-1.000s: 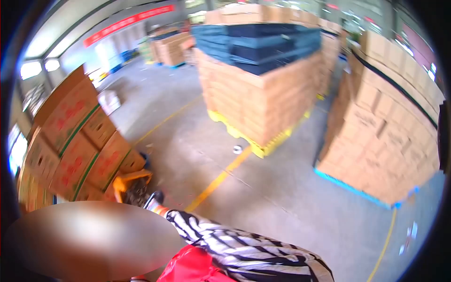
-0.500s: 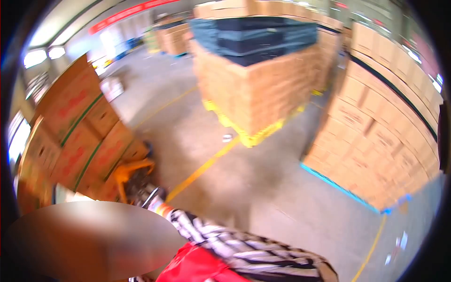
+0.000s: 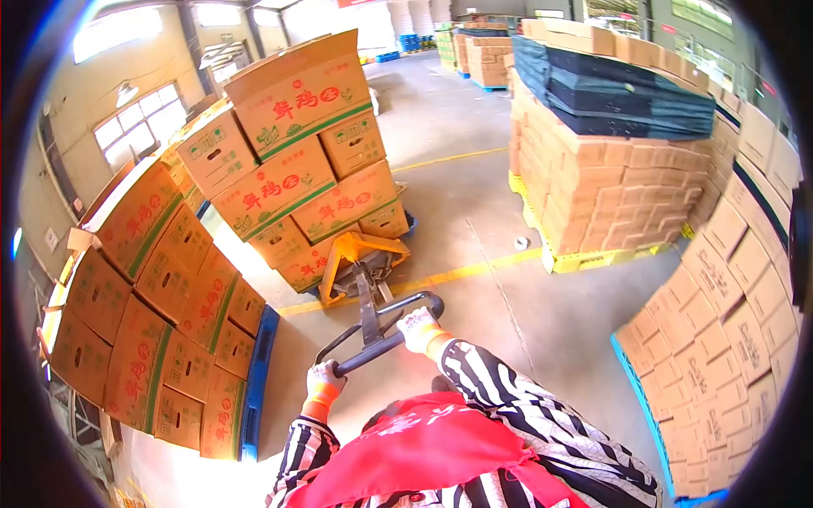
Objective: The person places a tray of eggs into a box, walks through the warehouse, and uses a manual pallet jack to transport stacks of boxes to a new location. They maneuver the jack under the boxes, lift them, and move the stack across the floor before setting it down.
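Both my gloved hands are on the black handle bar (image 3: 369, 354) of a pallet jack (image 3: 366, 254) with an orange body. My left hand (image 3: 325, 381) is wrapped round the bar's left end. Higher up, my right hand (image 3: 419, 330) is closed round its right part, near the bent loop. Beyond the handle, the jack stands against a loaded pallet stacked with printed cardboard boxes (image 3: 285, 190) with red characters and green stripes. The forks are hidden under that load. The top box has a raised flap.
Close on the left, similar cardboard boxes (image 3: 137, 356) stand on a blue pallet (image 3: 258, 381). A carton stack (image 3: 610, 182) with dark wrap rests on a yellow pallet (image 3: 584, 261) ahead right. Another carton stack (image 3: 720, 339) lines the right side. A small white roll (image 3: 522, 243) lies by the yellow floor line (image 3: 457, 275).
My view has swung left, so the jack and its boxes now sit nearer the middle. Both hands on the handle now show clearly; before, the picture was smeared and my left hand was out of sight.
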Available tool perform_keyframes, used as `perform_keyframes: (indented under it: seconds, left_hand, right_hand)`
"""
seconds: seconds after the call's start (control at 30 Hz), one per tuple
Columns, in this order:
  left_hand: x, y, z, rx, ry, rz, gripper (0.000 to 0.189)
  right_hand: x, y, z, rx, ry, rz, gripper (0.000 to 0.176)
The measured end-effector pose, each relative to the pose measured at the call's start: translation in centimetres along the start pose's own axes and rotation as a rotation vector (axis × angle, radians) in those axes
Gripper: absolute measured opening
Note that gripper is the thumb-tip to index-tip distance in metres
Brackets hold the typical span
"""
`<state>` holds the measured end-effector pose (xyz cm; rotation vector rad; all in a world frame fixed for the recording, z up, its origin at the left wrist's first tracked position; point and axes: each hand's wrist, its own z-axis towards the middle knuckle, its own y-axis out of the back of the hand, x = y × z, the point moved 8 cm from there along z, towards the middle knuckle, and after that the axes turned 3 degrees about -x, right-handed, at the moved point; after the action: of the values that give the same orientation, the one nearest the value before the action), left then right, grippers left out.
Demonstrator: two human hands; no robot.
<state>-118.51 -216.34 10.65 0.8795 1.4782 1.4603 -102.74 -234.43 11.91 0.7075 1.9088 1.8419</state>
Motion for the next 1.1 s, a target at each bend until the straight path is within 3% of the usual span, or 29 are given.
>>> perform_keyframes:
  seconds: [0.17,0.23,0.6,0.8,1.03,1.1]
  left_hand:
    - [-2.4,-0.4,-8.0,-0.071,-0.046,0.022,0.022]
    - [-2.8,-0.9,-11.1,0.025,0.009,-0.037,0.022]
    - [-8.3,-2.0,-28.6,0.064,0.041,-0.054,0.028]
    - [-10.5,-4.1,-38.2,-0.057,-0.021,-0.179,0.022]
    - [-13.7,-2.9,-47.4,-0.157,-0.076,-0.242,0.027]
    - [-13.6,-5.3,-51.9,-0.162,-0.064,-0.227,0.027]
  right_hand:
    - [2.2,-0.4,-8.7,-0.056,-0.019,-0.051,0.022]
    - [3.1,-0.7,-12.0,-0.016,-0.032,-0.063,0.023]
    - [6.6,-2.1,-29.9,-0.043,-0.011,-0.026,0.025]
    - [8.8,-6.8,-38.3,-0.044,-0.025,-0.062,0.017]
    - [11.2,-6.3,-51.0,-0.124,-0.128,-0.003,0.016]
    - [13.2,-7.7,-55.0,-0.141,-0.118,0.022,0.017]
